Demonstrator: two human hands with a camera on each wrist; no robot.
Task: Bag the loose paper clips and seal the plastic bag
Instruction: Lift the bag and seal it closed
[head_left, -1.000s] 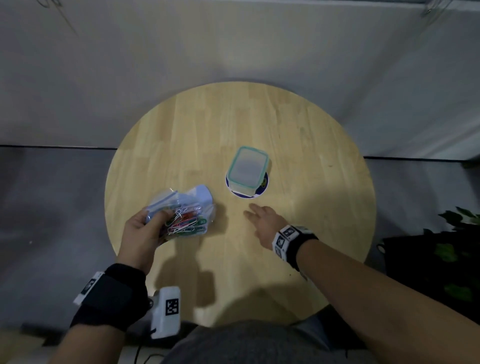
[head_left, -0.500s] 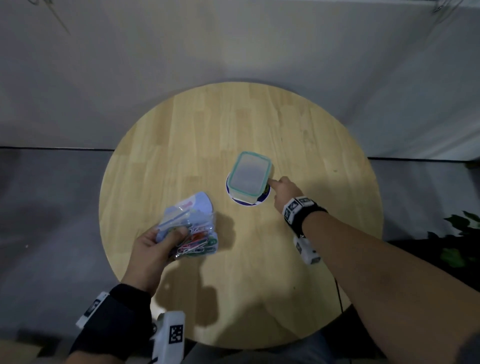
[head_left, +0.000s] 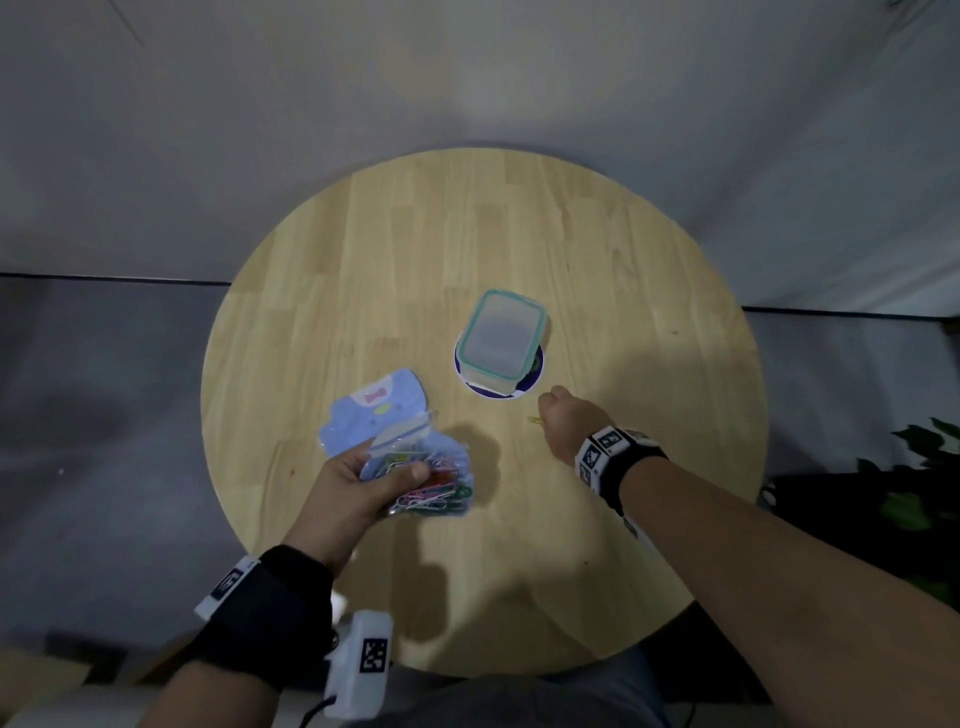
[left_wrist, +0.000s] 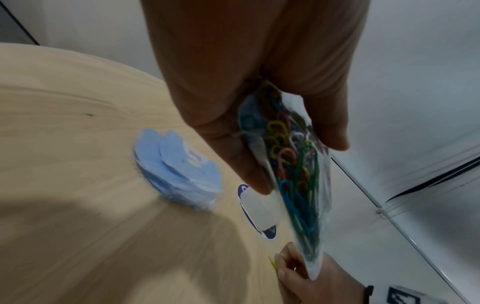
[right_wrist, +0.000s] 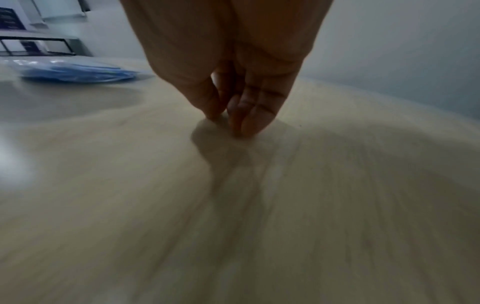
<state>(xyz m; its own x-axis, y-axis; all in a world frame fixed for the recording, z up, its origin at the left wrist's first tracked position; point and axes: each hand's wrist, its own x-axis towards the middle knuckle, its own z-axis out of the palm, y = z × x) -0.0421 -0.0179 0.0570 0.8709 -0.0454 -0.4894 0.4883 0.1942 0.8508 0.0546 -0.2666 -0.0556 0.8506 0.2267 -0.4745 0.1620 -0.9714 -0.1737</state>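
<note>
My left hand (head_left: 402, 478) grips a clear plastic bag (head_left: 441, 493) full of coloured paper clips, held just above the round wooden table (head_left: 649, 312). In the left wrist view the bag (left_wrist: 303, 205) hangs between thumb and fingers of the left hand (left_wrist: 296, 164). My right hand (head_left: 558, 421) is to the right of the bag, near the container, with its fingertips down on the table, pinching a yellow paper clip (head_left: 533, 419). That clip (left_wrist: 274, 265) shows beside the right hand (left_wrist: 293, 271) in the left wrist view. The right wrist view is blurred and the right hand (right_wrist: 226, 123) hides the clip.
A clear container with a teal-rimmed lid (head_left: 503, 340) stands on a round dark-edged coaster (head_left: 535, 371) at the table's middle. A stack of light-blue packets (head_left: 376, 415) lies just beyond the bag. A dark plant (head_left: 914, 499) stands on the right, off the table.
My right hand drew back from the container's right side toward me and now pinches a yellow clip. The left hand with the bag shifted slightly right, uncovering more of the blue packets.
</note>
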